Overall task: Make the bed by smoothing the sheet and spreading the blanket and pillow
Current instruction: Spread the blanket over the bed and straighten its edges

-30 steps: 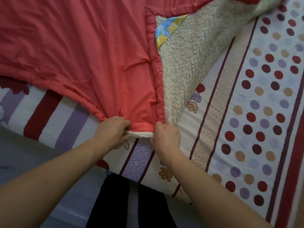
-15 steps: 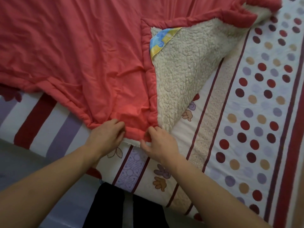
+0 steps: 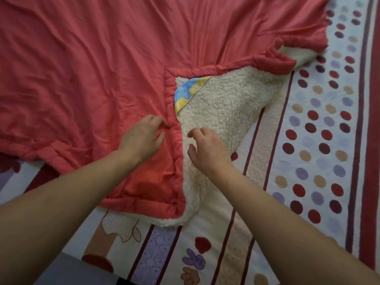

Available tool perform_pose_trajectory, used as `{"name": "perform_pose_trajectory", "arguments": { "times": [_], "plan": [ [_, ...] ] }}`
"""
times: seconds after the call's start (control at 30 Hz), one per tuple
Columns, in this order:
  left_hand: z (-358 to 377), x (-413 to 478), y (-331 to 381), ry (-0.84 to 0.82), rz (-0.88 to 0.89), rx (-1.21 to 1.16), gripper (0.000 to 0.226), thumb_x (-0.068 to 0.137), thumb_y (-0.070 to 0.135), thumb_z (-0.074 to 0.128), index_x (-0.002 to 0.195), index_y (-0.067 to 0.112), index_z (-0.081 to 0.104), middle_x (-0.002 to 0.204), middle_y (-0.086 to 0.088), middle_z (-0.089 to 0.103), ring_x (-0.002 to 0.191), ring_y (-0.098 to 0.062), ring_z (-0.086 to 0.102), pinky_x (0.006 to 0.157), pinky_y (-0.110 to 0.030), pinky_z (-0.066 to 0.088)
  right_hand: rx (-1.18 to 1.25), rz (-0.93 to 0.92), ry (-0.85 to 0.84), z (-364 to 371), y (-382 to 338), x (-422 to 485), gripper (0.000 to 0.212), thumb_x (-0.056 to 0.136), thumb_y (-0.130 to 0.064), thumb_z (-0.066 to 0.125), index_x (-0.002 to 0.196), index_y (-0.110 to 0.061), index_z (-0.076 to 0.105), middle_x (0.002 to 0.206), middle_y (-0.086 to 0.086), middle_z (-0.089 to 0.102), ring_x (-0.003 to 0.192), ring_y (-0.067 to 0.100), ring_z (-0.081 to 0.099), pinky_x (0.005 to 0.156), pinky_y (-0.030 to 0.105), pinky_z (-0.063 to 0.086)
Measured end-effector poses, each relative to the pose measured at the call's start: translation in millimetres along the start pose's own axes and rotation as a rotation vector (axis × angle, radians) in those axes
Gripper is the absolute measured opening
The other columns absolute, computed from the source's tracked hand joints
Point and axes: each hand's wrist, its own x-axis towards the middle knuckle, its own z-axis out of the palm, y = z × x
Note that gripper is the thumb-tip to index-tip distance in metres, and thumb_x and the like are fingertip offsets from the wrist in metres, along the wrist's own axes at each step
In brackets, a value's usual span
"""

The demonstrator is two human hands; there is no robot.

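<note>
Grey floor (image 3: 67, 270) shows at the lower left corner, below the bed's edge. Over the mattress lies a patterned sheet (image 3: 207, 223), with broad red and purple stripes at the left and cartoon prints near the front edge.

Most of the upper left is covered by the red blanket (image 3: 102, 68), which lies creased on the sheet with its near hem running across the front. The left hand (image 3: 144, 138) rests on the red side, just beside the stitched border. Its fingers are bent, with a small ridge of red cloth rising between fingertips and thumb. I cannot tell whether it truly pinches that ridge or only presses on it.

Right of the border, a blanket corner is folded over, showing cream fleece (image 3: 226, 112). A blue and yellow label (image 3: 189, 91) sits at the top of the fold, tucked against the red hem. The right hand (image 3: 207, 147) is over the fleece near the border, its fingers loosely curled with nothing between them.

Farther right the sheet lies bare, with dark lines and rows of red, tan and lilac dots.
</note>
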Motion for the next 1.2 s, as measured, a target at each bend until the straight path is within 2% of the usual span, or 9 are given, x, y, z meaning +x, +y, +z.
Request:
{"name": "perform_pose_trajectory", "arguments": {
  "times": [0.33, 0.5, 0.73, 0.8, 0.9, 1.03, 1.1, 1.2],
  "plan": [
    [-14, 90, 5, 0.052, 0.036, -0.036, 0.033, 0.091, 0.026, 0.063, 0.124, 0.019, 0.060, 0.121, -0.006, 0.060, 0.103, -0.029, 0.063, 0.088, -0.045, 0.052, -0.118, 0.040, -0.012, -31, 32, 68, 0.035, 0.090, -0.020, 0.059, 0.125, -0.020, 0.059, 0.118, 0.003, 0.060, 0.112, 0.027, 0.053, 0.080, 0.044, 0.053],
    [-14, 128, -7, 0.018, 0.029, -0.029, 0.036, 0.092, 0.028, 0.061, 0.127, 0.019, 0.060, 0.123, -0.005, 0.059, 0.108, -0.028, 0.060, 0.089, -0.045, 0.051, -0.148, 0.080, -0.041, -33, 32, 109, 0.037, 0.091, -0.021, 0.057, 0.129, -0.021, 0.057, 0.124, 0.002, 0.057, 0.116, 0.026, 0.051, 0.082, 0.044, 0.052],
    [-10, 191, -34, -0.046, 0.073, 0.027, 0.040, 0.092, 0.026, 0.060, 0.132, 0.019, 0.056, 0.131, -0.008, 0.056, 0.119, -0.032, 0.057, 0.093, -0.046, 0.051, -0.249, 0.116, -0.030, -30, 41, 178, 0.038, 0.087, -0.019, 0.059, 0.125, -0.019, 0.057, 0.123, 0.005, 0.055, 0.116, 0.029, 0.050, 0.078, 0.043, 0.051],
    [-8, 210, -37, -0.064, 0.081, 0.038, 0.042, 0.092, 0.027, 0.060, 0.133, 0.018, 0.055, 0.132, -0.008, 0.055, 0.121, -0.032, 0.055, 0.095, -0.047, 0.051, -0.264, 0.120, -0.023, -27, 50, 199, 0.039, 0.087, -0.015, 0.059, 0.125, -0.019, 0.056, 0.129, 0.006, 0.052, 0.119, 0.030, 0.048, 0.080, 0.046, 0.054],
    [-1, 236, -41, -0.098, 0.107, 0.060, 0.046, 0.090, 0.023, 0.061, 0.134, 0.012, 0.054, 0.134, -0.012, 0.054, 0.124, -0.034, 0.052, 0.100, -0.046, 0.047, -0.242, 0.145, -0.002, -21, 61, 225, 0.051, 0.088, -0.006, 0.055, 0.136, -0.022, 0.052, 0.150, 0.004, 0.041, 0.130, 0.031, 0.041, 0.090, 0.047, 0.053],
    [14, 261, -48, -0.142, 0.082, 0.081, 0.054, 0.087, 0.025, 0.064, 0.136, 0.007, 0.051, 0.137, -0.015, 0.052, 0.130, -0.036, 0.047, 0.106, -0.049, 0.043, -0.268, 0.144, -0.070, -8, 64, 249, 0.069, 0.089, -0.002, 0.050, 0.152, -0.029, 0.038, 0.164, -0.001, 0.024, 0.143, 0.028, 0.031, 0.099, 0.047, 0.046],
    [24, 266, -51, -0.192, 0.092, 0.109, 0.058, 0.087, 0.029, 0.064, 0.138, 0.007, 0.048, 0.139, -0.016, 0.052, 0.131, -0.037, 0.046, 0.106, -0.050, 0.042, -0.286, 0.149, -0.100, 0, 67, 253, 0.072, 0.091, -0.004, 0.047, 0.156, -0.031, 0.031, 0.163, -0.003, 0.027, 0.144, 0.025, 0.030, 0.099, 0.047, 0.046],
    [33, 265, -53, -0.203, 0.114, 0.163, 0.053, 0.086, 0.034, 0.064, 0.131, 0.008, 0.052, 0.127, -0.017, 0.055, 0.121, -0.038, 0.049, 0.101, -0.050, 0.045, -0.332, 0.141, -0.122, 10, 70, 251, 0.066, 0.094, -0.010, 0.045, 0.155, -0.029, 0.032, 0.147, -0.001, 0.047, 0.136, 0.027, 0.037, 0.092, 0.047, 0.050]
  ]
}}
